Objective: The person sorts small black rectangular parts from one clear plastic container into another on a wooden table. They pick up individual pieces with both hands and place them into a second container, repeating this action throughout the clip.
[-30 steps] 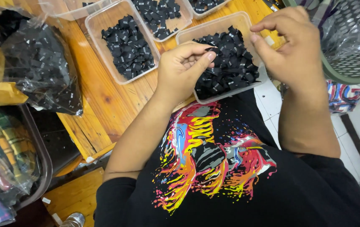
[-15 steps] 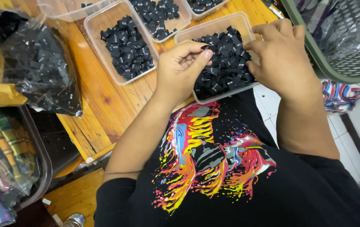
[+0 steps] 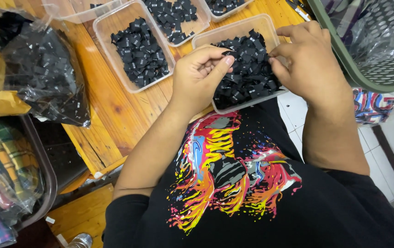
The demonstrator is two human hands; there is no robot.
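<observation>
Pinching a small black label (image 3: 228, 53) between thumb and forefinger, the left hand (image 3: 200, 78) hovers at the near-left edge of the clear plastic tray (image 3: 233, 33), grip narrow and closed on that one piece. The right hand (image 3: 308, 59) sits over the tray's right side, fingers curled down into the heap of black labels (image 3: 247, 73); whether that grip has caught anything, I cannot tell, the fingertips are buried. That tray rests at the near edge of the wooden counter (image 3: 109, 105), slightly overhanging it. Just beyond lies a second tray of black labels (image 3: 137, 50), and a third tray (image 3: 176, 16) behind that. Off to the left, a plastic bag stuffed with more black pieces (image 3: 40, 73). At far right, a green basket (image 3: 367, 78).
</observation>
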